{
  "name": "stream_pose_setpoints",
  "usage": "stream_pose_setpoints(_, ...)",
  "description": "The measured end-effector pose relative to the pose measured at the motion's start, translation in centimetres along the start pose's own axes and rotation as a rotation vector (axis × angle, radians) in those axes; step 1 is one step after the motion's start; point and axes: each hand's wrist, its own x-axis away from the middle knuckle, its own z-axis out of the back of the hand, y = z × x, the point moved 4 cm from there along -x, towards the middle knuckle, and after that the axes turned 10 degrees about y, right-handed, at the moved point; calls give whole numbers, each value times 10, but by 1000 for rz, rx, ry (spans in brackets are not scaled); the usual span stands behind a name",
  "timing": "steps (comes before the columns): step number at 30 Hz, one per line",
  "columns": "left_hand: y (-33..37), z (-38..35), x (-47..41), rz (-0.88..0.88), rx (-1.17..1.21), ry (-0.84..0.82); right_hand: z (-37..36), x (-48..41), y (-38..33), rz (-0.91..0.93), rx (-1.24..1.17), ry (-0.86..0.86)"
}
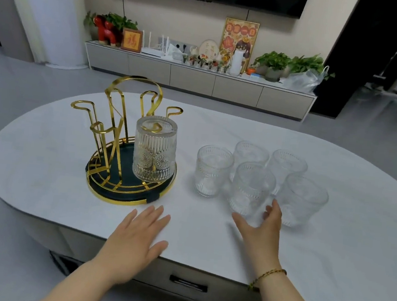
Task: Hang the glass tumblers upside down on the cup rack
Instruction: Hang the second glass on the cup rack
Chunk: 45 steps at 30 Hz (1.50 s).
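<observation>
Resting flat near the front edge of the white oval surface (48, 136), the left hand (135, 239) lies spread, just short of the gold cup rack (122, 128), where one tumbler (155, 148) hangs upside down. The right hand (261, 231), fingers apart, reaches the nearest of five upright tumblers (252, 187). Bare surface lies between rack and cluster.

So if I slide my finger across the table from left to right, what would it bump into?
Gold cup rack → upside-down tumbler hanging on it → upright tumbler standing alone → tumbler by the right hand → rightmost tumbler. The two back tumblers overlap these, so I left them out.
</observation>
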Motion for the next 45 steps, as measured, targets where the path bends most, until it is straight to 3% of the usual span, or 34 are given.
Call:
stream_pose_setpoints(3, 0, 0, 0, 2, -1, -7, -13, -11, -1, 77, 22, 16)
stream_pose_setpoints(10, -4, 7, 1, 47, 105, 7, -24, -21, 2, 36, 118, 185)
stream_pose_setpoints(17, -24, 54, 9, 196, 276, 437, -17, -11, -4, 7, -45, 114)
stream_pose_setpoints(20, -41, 62, 12, 299, 278, 507, -9, -3, -16, 40, -121, 80)
stream_pose_setpoints(29, -62, 35, -2, 288, 48, 217, 4, -21, -106, 311, -16, -140)
stream_pose_setpoints(37, -70, 41, 3, 298, 57, 201, -21, -58, -195, 453, 260, -250)
stream_pose_setpoints(45, -93, 52, 16, 383, 150, 253, -57, -63, -234, 594, 517, -353)
